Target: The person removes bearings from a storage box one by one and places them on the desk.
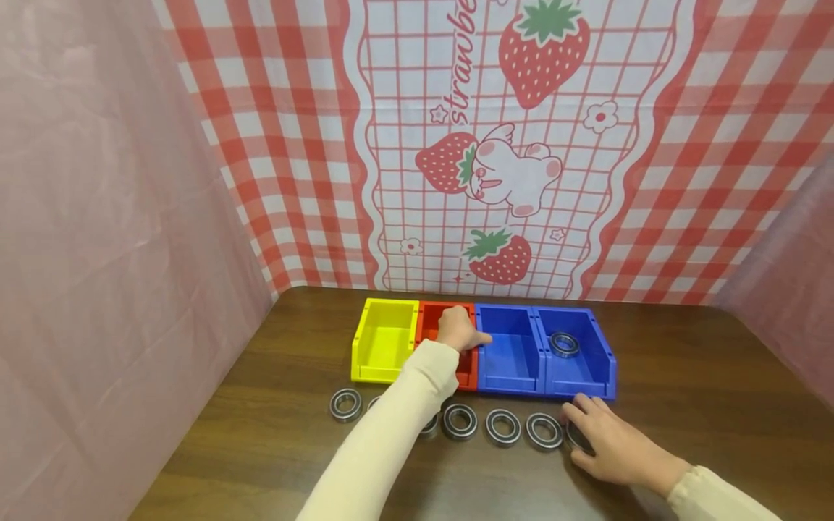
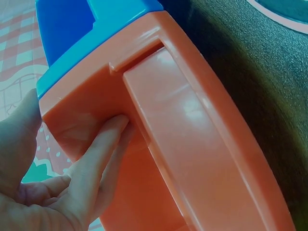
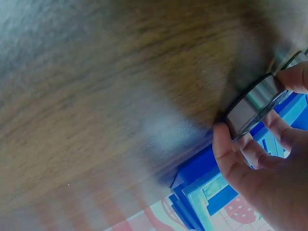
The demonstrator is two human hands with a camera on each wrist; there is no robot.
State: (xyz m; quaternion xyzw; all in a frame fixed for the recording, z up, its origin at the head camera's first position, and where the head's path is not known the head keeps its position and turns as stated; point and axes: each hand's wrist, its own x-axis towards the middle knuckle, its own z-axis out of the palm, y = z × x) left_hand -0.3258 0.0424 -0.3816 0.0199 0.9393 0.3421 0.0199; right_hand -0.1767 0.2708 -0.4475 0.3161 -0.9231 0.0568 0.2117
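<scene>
My left hand point(image 1: 459, 329) reaches into the red bin point(image 1: 467, 378). Its fingers lie inside, with the thumb over the wall shared with the left blue bin point(image 1: 511, 362), so the hand grips that wall. In the left wrist view the fingertips touch the red plastic point(image 2: 187, 110); no bearing shows there. My right hand point(image 1: 615, 445), in front of the right blue bin point(image 1: 580, 373), holds a ball bearing point(image 3: 255, 103) by its rim between thumb and fingers, at the right end of a row on the table. Another bearing point(image 1: 564, 354) lies inside the right blue bin.
A yellow bin point(image 1: 386, 351) adjoins the red one on the left. Several bearings line the table in front of the bins, including one at the left end point(image 1: 345, 417) and one beside my right hand point(image 1: 544, 446). My left sleeve point(image 1: 391, 434) partly covers the row.
</scene>
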